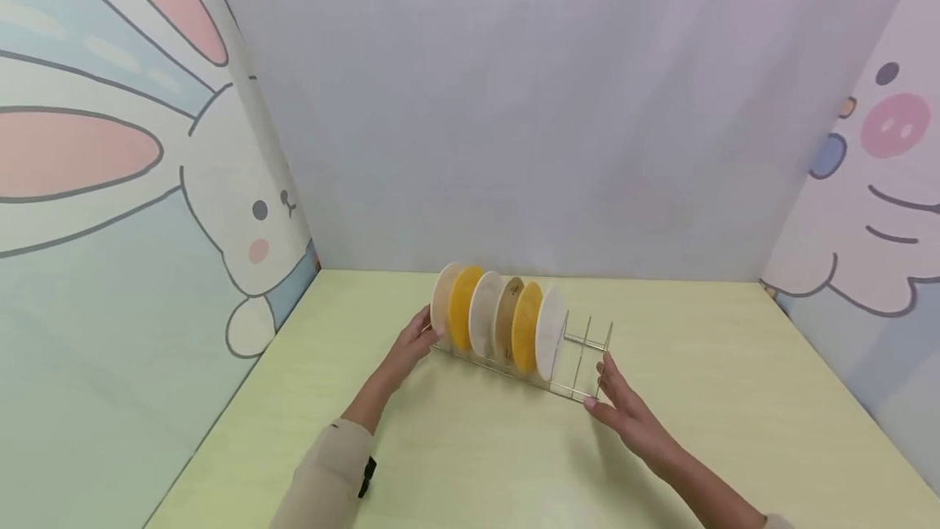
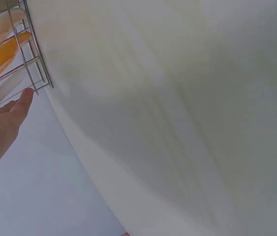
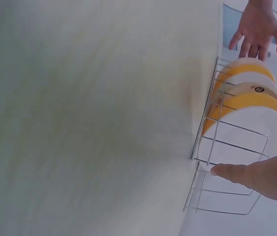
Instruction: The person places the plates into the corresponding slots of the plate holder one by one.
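Observation:
A wire plate rack [image 1: 580, 392] stands at a slant on the table, with several round plates upright in its left and middle slots. From left to right they are a beige plate [image 1: 441, 300], a yellow plate [image 1: 463, 308], a white plate [image 1: 483, 315], a tan plate [image 1: 505, 321], another yellow plate [image 1: 525, 329] and another white plate [image 1: 547, 337]. My left hand [image 1: 413, 351] is at the rack's left end, fingers spread in the right wrist view. At the other end, my right hand [image 1: 635, 423] has its thumb by the front corner and its fingers near the end wires.
The pale yellow table [image 1: 470, 464] runs back to a grey curtain-like wall [image 1: 514, 104]. Side panels with a cartoon rabbit [image 1: 235, 211] and a pink-cheeked figure [image 1: 866, 202] flank it. The rack's right slots hold no plates.

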`<act>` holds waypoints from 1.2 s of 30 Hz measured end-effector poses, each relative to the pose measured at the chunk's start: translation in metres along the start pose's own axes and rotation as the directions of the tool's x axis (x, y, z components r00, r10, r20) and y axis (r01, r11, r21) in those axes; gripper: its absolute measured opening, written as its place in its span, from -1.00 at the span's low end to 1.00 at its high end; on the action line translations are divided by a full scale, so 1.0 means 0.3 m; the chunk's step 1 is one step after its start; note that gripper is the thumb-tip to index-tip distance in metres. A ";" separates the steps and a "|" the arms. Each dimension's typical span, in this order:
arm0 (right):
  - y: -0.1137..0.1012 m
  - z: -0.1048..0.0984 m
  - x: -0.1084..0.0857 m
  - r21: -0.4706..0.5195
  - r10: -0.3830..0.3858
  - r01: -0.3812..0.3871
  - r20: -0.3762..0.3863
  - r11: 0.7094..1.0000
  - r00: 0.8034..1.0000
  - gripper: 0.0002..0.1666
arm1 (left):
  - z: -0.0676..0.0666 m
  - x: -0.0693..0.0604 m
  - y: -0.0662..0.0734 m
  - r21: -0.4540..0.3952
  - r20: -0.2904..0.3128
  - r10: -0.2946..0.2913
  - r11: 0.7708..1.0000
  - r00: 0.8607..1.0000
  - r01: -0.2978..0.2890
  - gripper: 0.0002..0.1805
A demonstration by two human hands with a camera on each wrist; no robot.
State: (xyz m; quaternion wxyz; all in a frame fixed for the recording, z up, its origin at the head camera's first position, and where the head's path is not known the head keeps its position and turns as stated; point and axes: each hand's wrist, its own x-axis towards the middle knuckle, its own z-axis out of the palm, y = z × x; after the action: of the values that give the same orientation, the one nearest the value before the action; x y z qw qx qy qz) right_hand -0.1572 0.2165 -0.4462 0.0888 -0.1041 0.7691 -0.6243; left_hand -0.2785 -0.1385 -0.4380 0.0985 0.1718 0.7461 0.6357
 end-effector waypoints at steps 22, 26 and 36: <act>0.010 -0.075 -0.001 -0.086 -0.002 -0.009 -0.130 0.996 0.992 -0.07 | 0.070 -0.106 0.062 0.026 -0.242 -0.041 0.998 0.969 0.048 -0.23; 0.026 -0.113 0.052 -0.050 -0.025 0.020 -0.098 0.999 0.995 -0.09 | 0.114 -0.101 0.029 -0.023 -0.245 -0.047 0.999 0.968 0.042 -0.21; 0.051 -0.141 0.140 0.079 -0.030 0.032 -0.029 0.996 0.999 -0.13 | 0.203 -0.092 0.013 0.036 -0.183 -0.064 0.997 0.981 0.072 -0.15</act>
State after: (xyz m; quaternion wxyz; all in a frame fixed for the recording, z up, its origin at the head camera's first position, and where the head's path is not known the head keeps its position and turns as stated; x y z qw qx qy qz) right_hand -0.2097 0.2479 -0.4527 0.0727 -0.1037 0.7433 -0.6569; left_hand -0.2302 -0.0927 -0.4465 0.0479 0.0896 0.7707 0.6290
